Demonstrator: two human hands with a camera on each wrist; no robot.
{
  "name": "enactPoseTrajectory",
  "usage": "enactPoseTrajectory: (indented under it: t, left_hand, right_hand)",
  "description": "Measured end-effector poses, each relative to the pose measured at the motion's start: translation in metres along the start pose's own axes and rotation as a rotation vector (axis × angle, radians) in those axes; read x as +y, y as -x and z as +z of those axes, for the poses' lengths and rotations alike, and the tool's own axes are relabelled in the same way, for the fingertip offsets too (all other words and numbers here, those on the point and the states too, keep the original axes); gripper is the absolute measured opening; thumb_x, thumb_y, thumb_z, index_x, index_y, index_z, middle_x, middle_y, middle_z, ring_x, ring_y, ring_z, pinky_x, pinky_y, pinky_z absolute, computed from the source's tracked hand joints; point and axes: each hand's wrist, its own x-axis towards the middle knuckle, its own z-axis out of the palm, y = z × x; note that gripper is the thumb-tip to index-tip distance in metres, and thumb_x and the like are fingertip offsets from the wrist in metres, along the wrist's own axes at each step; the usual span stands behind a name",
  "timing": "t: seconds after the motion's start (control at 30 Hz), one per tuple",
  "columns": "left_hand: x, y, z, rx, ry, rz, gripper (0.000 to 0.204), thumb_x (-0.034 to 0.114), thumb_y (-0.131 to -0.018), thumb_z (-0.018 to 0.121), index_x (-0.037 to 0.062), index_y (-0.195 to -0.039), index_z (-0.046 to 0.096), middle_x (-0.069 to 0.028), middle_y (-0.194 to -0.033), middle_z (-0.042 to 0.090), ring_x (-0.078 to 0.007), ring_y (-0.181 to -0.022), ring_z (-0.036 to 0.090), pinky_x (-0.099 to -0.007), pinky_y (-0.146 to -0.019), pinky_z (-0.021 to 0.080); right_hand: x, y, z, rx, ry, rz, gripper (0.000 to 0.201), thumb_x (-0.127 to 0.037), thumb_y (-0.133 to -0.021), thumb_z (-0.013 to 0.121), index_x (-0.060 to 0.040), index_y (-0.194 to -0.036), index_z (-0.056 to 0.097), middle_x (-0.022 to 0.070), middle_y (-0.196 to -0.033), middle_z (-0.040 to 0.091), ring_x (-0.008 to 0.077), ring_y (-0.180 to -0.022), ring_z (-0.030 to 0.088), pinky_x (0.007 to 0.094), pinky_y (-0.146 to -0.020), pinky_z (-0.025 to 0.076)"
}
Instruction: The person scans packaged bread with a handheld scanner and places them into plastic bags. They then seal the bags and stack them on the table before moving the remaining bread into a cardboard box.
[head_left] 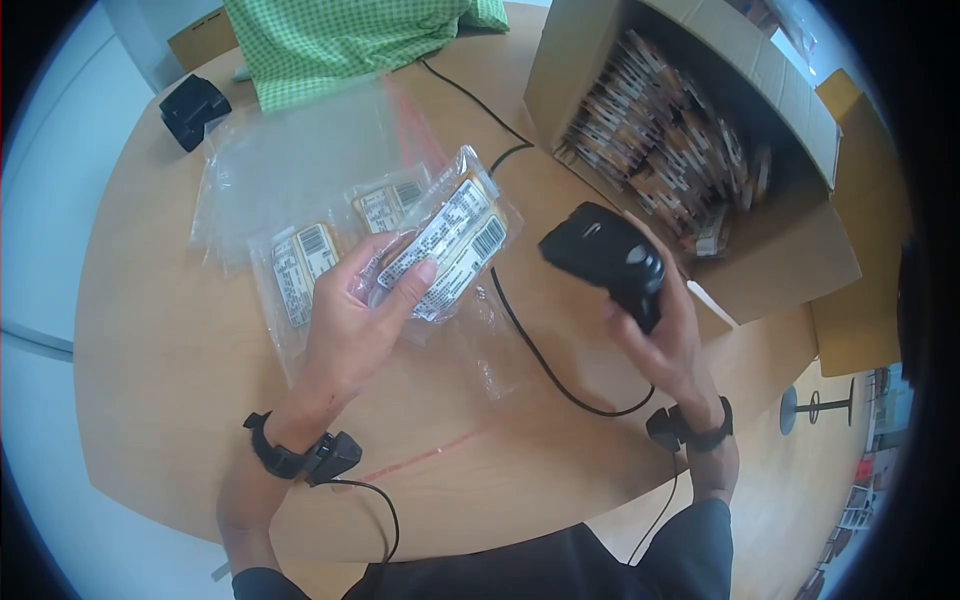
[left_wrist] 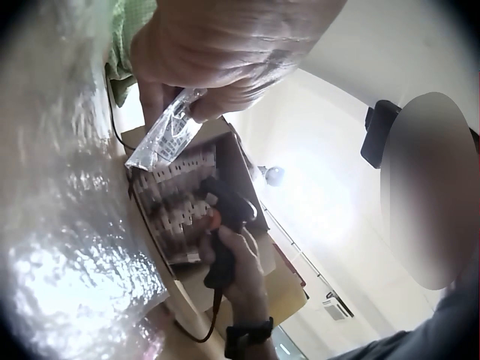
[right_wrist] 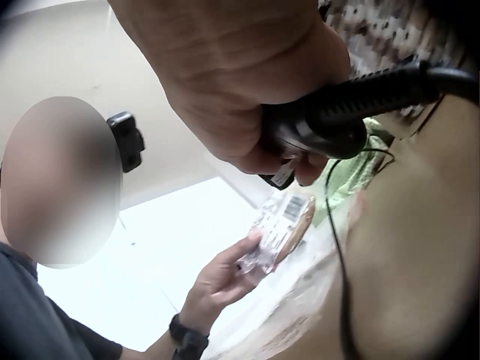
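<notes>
One packet (head_left: 452, 243) is pinched between thumb and fingers of the left hand (head_left: 355, 310) above the table (head_left: 150, 400), label (head_left: 440, 228) upward, probably to expose its barcode (head_left: 488, 238); at right, the right hand (head_left: 672, 335) curls its fingers round a scanner (head_left: 602, 250), probably for steady aiming.

From my feed: scanner (head_left: 600, 248) blk plastic, smooth, semi-gloss. Packet (head_left: 452, 243) clr plastic film, v. glossy, crinkled; label (head_left: 462, 217) wht, paper-like. Flat bags (head_left: 290, 165) thin clr plastic, shiny. Box (head_left: 775, 262) brn cardboard, matt. Cloth (head_left: 350, 45) grn check, matt. Surface (head_left: 160, 350) wood-look, smooth, slight sheen.
</notes>
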Motion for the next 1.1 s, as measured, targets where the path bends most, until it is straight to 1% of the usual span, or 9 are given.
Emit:
enactPoseTrajectory:
  t: [0.13, 0.33, 0.57, 0.63, 0.73, 0.9, 0.97, 1.03, 1.1]
  left_hand:
    - [0.004, 0.003, 0.003, -0.003, 0.028, -0.005, 0.04, 0.019, -0.102, 0.075, -0.0048, -0.133, 0.065, -0.0104, -0.117, 0.074, -0.0109, -0.105, 0.068, -0.0269, -0.09, 0.056]
    - [0.008, 0.004, 0.005, -0.011, 0.067, -0.048, 0.041, 0.019, -0.102, 0.076, -0.0052, -0.132, 0.065, -0.0099, -0.117, 0.074, -0.011, -0.104, 0.068, -0.0269, -0.089, 0.057]
    - [0.011, 0.004, 0.004, -0.01, 0.119, -0.109, 0.04, 0.017, -0.102, 0.074, -0.0067, -0.134, 0.065, -0.0087, -0.119, 0.074, -0.0108, -0.106, 0.067, -0.0273, -0.091, 0.056]
    - [0.017, 0.005, -0.004, 0.018, 0.197, -0.155, 0.04, 0.017, -0.103, 0.073, -0.0072, -0.134, 0.065, -0.0084, -0.12, 0.073, -0.011, -0.106, 0.067, -0.0279, -0.092, 0.056]
    - [0.026, 0.016, -0.02, 0.054, 0.306, -0.299, 0.04, 0.017, -0.104, 0.07, -0.008, -0.135, 0.064, -0.0084, -0.121, 0.073, -0.0123, -0.108, 0.068, -0.0296, -0.094, 0.056]
    - [0.032, 0.049, -0.029, 0.086, 0.427, -0.358, 0.041, 0.015, -0.106, 0.066, -0.0046, -0.141, 0.059, -0.009, -0.125, 0.07, -0.0133, -0.11, 0.068, -0.0318, -0.097, 0.056]
    - [0.033, 0.059, -0.026, 0.087, 0.425, -0.352, 0.042, 0.015, -0.106, 0.065, -0.004, -0.142, 0.056, -0.0095, -0.126, 0.069, -0.0134, -0.112, 0.068, -0.0318, -0.097, 0.055]
    - [0.036, 0.068, -0.017, 0.086, 0.429, -0.345, 0.044, 0.015, -0.106, 0.065, -0.0034, -0.144, 0.053, -0.0099, -0.127, 0.068, -0.0135, -0.113, 0.067, -0.0318, -0.097, 0.055]
    - [0.04, 0.077, -0.001, -0.024, 0.301, -0.31, 0.046, 0.017, -0.107, 0.064, -0.003, -0.146, 0.049, -0.01, -0.126, 0.067, -0.0135, -0.115, 0.066, -0.0318, -0.099, 0.054]
  right_hand:
    - [-0.018, 0.003, 0.015, -0.09, -0.006, -0.059, 0.088, 0.003, -0.087, 0.068, -0.0074, -0.165, 0.028, 0.0248, -0.127, 0.068, 0.0422, -0.108, 0.071, 0.0412, -0.096, 0.054]
    - [-0.013, 0.002, 0.026, -0.134, -0.071, -0.1, 0.09, 0.002, -0.089, 0.069, -0.0072, -0.166, 0.024, 0.025, -0.133, 0.066, 0.0432, -0.114, 0.069, 0.0426, -0.1, 0.053]
    - [-0.008, 0.003, 0.022, -0.07, -0.008, -0.094, 0.086, -0.001, -0.092, 0.07, -0.0068, -0.165, 0.026, 0.0224, -0.128, 0.066, 0.0358, -0.111, 0.07, 0.0404, -0.099, 0.053]
    - [0.009, 0.002, 0.014, 0.006, 0.01, 0.128, 0.074, -0.005, -0.097, 0.067, -0.0064, -0.164, 0.035, 0.0136, -0.132, 0.062, 0.0188, -0.119, 0.058, 0.0324, -0.104, 0.046]
    - [0.057, 0.002, 0.006, 0.075, 0.205, 0.123, 0.069, -0.014, -0.1, 0.067, -0.004, -0.161, 0.035, 0.0137, -0.107, 0.064, 0.0214, -0.087, 0.055, 0.0347, -0.081, 0.048]
    - [0.07, 0.005, -0.002, -0.062, 0.236, 0.245, 0.066, -0.023, -0.1, 0.071, -0.0015, -0.156, 0.045, 0.019, -0.123, 0.065, 0.0277, -0.105, 0.061, 0.0381, -0.095, 0.048]
    - [0.064, 0.023, -0.002, 0.235, 0.696, -0.047, 0.081, -0.03, -0.095, 0.078, -0.0025, -0.161, 0.04, 0.0239, -0.149, 0.057, 0.037, -0.135, 0.057, 0.0437, -0.113, 0.045]
    - [0.004, 0.028, 0.003, 0.103, 0.541, -0.347, 0.1, -0.031, -0.085, 0.086, -0.0015, -0.164, 0.033, 0.0284, -0.163, 0.043, 0.0422, -0.152, 0.041, 0.0517, -0.124, 0.035]
    - [-0.033, 0.035, 0.034, -0.049, 0.448, -0.438, 0.109, -0.026, -0.078, 0.09, 0.0028, -0.164, 0.029, 0.0322, -0.159, 0.045, 0.0458, -0.148, 0.046, 0.0525, -0.12, 0.04]
